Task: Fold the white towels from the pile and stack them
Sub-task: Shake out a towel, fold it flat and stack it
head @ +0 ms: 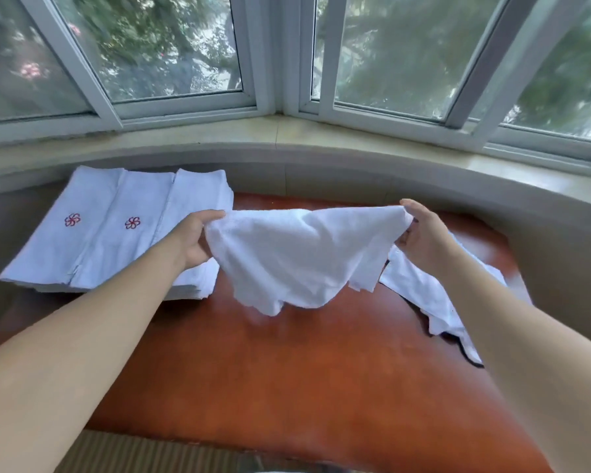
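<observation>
stack [116, 230]: far left on the table [287, 370]; folded white towels in three overlapping columns, two with a red pinwheel mark; long axes run away from the person, tilted toward the window.
left hand [193, 238]: fingers and thumb curled, pinching the left top corner of the towel [297, 257]; hand sits over the stack's right edge.
towel: held in the air between both hands, above the table's far middle; top edge stretched nearly level, left to right; body sags down in a loose belly, lower corners bunched and uneven, the lowest part near the table, contact uncertain.
long axis: left-right, along the held edge, across the person's view; roughly square to the long axes of the stack.
key relation: the stack lies directly left of the towel, touching-close to the left hand and well apart from the right; judged, the left hand is the nearer one for placing, and the folded towel would need a quarter turn to match the stack.
right hand [420, 237]: fingers closed on the right top corner, thumb side toward the person; grip detail partly hidden by cloth.
pile [434, 295]: right of the towel, under the right forearm; crumpled white cloth lying on the table, a dark edge showing at its near end.
step, judged: towel spread for its first fold; not yet laid flat.
</observation>
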`<action>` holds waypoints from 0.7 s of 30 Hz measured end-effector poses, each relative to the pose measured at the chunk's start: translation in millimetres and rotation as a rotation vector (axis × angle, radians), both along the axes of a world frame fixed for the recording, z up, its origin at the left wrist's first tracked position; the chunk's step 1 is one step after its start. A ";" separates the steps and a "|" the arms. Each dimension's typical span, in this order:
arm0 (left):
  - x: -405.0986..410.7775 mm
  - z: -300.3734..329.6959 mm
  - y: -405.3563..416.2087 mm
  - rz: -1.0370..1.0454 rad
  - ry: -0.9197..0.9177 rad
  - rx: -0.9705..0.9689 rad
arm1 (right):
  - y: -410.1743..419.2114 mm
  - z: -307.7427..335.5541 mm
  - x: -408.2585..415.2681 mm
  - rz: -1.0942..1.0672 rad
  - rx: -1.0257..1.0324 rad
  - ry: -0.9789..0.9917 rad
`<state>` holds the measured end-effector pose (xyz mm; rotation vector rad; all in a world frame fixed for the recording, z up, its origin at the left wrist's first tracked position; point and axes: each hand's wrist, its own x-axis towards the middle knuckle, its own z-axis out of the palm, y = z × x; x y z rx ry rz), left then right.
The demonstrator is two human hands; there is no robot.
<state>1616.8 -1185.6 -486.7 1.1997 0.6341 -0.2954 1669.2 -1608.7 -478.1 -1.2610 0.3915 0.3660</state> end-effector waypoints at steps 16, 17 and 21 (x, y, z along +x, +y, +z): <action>-4.8 7.9 -31.1 0.222 -0.091 0.088 | -31.8 6.8 28.6 0.156 -0.364 -0.053; -4.6 7.5 -30.4 0.241 -0.090 0.108 | -39.6 9.7 35.8 0.099 -0.350 -0.071; -0.2 -0.7 -37.6 0.231 -0.033 0.228 | -64.8 8.1 54.7 0.139 -0.362 -0.132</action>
